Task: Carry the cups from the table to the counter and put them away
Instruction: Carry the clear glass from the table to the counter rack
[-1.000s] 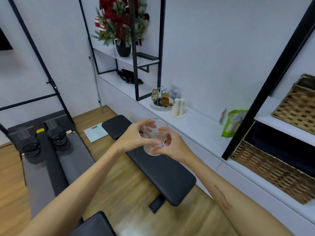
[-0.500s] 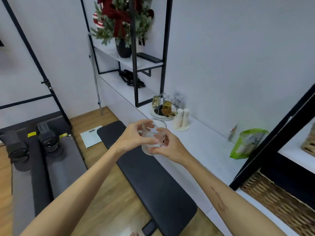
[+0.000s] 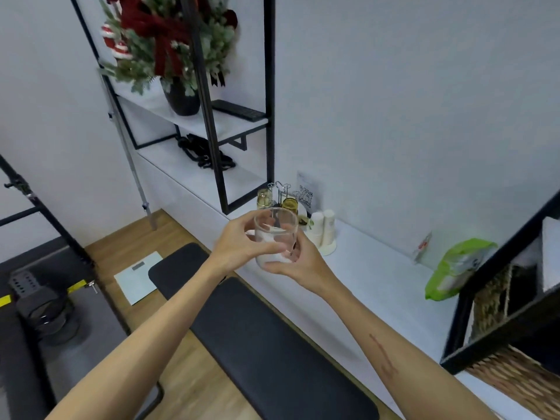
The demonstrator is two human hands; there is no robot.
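A clear glass cup (image 3: 275,234) is held upright in mid-air in front of me, above the near edge of the white counter (image 3: 372,277). My left hand (image 3: 239,242) grips its left side and my right hand (image 3: 295,262) cups its base and right side. On the counter just behind it stands a round cup rack (image 3: 280,200) with amber glasses hanging from wire hooks. Two stacks of white paper cups (image 3: 322,230) stand beside the rack.
A black padded bench (image 3: 257,331) runs along the counter below my arms. A green packet (image 3: 454,269) lies on the counter to the right, next to a black-framed shelf with wicker baskets (image 3: 497,295). A potted plant (image 3: 169,50) stands on the upper shelf.
The counter and cup rack have come closer and lower in view as I moved forward. The glass stays held in both hands, now nearer the rack.
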